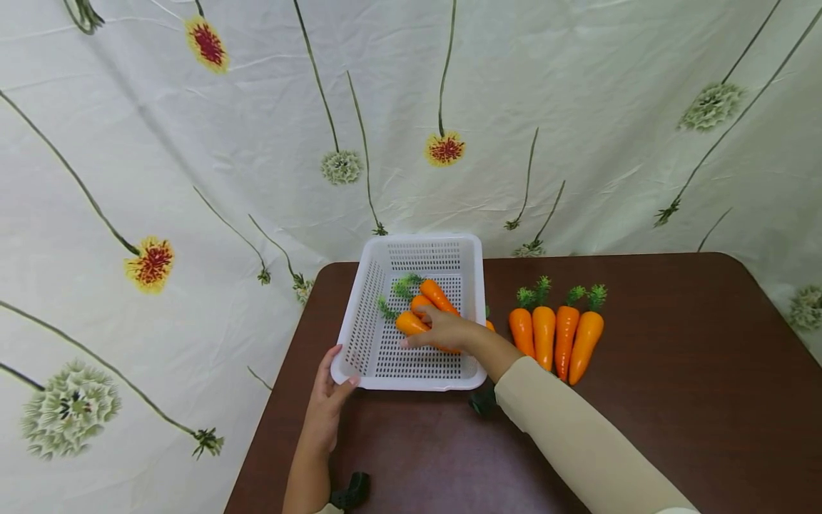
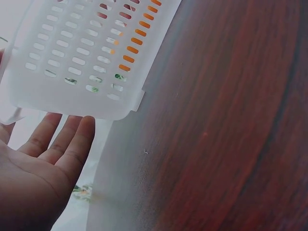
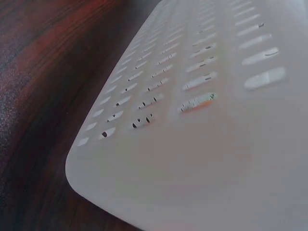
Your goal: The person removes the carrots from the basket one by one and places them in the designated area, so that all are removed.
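Note:
A white perforated plastic basket (image 1: pixel 411 384) sits on the table with several orange toy carrots (image 1: pixel 439 294) in it, their green tops toward the left. With its thumb on the rim, my left hand (image 1: pixel 327 407) holds the near left corner; the left wrist view shows its fingers (image 2: pixel 79 139) along the basket's outside. Reaching over the right wall, my right hand (image 1: pixel 446 332) grips an orange carrot (image 1: pixel 411 323) inside, thumb and fingers on either side of it. The right wrist view shows mostly the basket's outer wall (image 3: pixel 192 168), and the hand is hidden there.
Right of the basket, several more carrots (image 1: pixel 566 335) lie side by side, tops away from me. Part of another carrot (image 1: pixel 490 325) shows beside the basket's right wall. The dark brown table (image 1: pixel 681 357) meets a floral cloth (image 1: pixel 578 107) at its back and left.

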The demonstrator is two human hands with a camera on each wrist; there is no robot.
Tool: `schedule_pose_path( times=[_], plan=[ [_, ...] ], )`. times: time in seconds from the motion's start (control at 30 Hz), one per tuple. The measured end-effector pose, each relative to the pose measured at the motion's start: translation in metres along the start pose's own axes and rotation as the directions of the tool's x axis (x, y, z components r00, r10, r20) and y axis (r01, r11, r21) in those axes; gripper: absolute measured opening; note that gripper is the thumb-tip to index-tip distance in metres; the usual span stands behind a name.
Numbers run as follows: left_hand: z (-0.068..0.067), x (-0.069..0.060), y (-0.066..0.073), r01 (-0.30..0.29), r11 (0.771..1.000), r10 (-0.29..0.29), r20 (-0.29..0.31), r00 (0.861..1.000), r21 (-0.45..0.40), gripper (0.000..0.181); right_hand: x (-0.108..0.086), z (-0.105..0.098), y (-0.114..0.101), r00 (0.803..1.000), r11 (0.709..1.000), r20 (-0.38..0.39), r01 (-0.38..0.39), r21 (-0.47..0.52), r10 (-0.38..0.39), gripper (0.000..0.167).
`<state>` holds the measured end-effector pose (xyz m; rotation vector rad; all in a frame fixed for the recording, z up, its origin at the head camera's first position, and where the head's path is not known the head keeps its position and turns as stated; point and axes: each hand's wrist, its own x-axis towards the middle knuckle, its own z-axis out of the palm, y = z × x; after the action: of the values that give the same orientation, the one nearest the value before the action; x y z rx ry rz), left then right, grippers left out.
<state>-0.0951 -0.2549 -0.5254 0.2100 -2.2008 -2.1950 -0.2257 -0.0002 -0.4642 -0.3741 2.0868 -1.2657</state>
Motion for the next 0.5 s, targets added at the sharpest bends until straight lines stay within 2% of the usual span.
schedule_pose_path(
  times=[0.5],
  plan=[
    [-0.0004,-0.0001,0.0001,0.006,1.0,-0.006,-0.003,1.0,0.005,0.068,0.0021,0.0045,0.0,0.984,0.995,0.171,-0.04,-0.089,0.055,0.102]
  ],
)
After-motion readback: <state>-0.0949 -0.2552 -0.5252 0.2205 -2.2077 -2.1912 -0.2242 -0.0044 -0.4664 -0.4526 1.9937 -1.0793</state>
